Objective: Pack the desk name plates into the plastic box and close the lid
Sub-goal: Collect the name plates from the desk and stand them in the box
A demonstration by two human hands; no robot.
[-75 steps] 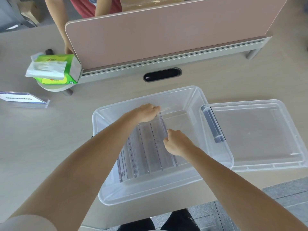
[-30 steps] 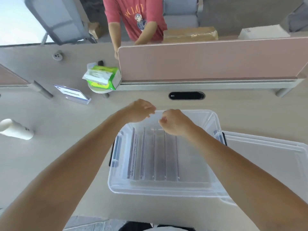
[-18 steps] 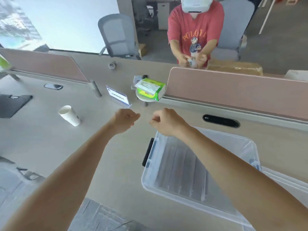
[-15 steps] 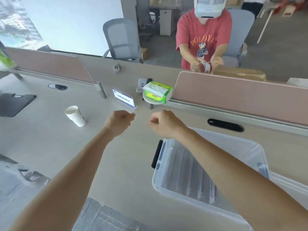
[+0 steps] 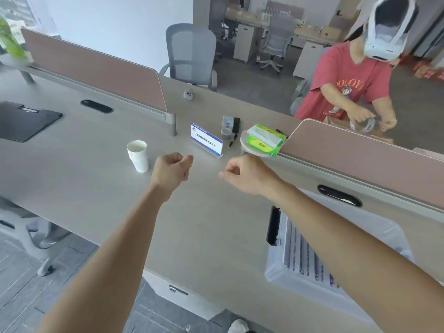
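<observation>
At the near right of the counter [image 5: 96,179], a clear box [image 5: 276,270] is seen. Flat plates [image 5: 302,255] are laid in a row inside it, partly hidden by the right forearm. Farther out, the left hand [image 5: 171,170] and right hand [image 5: 245,174] are held apart above the counter, each curled into a fist with nothing gripped. Stacked cups [image 5: 138,156] are set just left of the left hand. Beyond and between the hands an upright plate [image 5: 206,140] is stood, untouched, with a tissue box [image 5: 264,140] to its right.
</observation>
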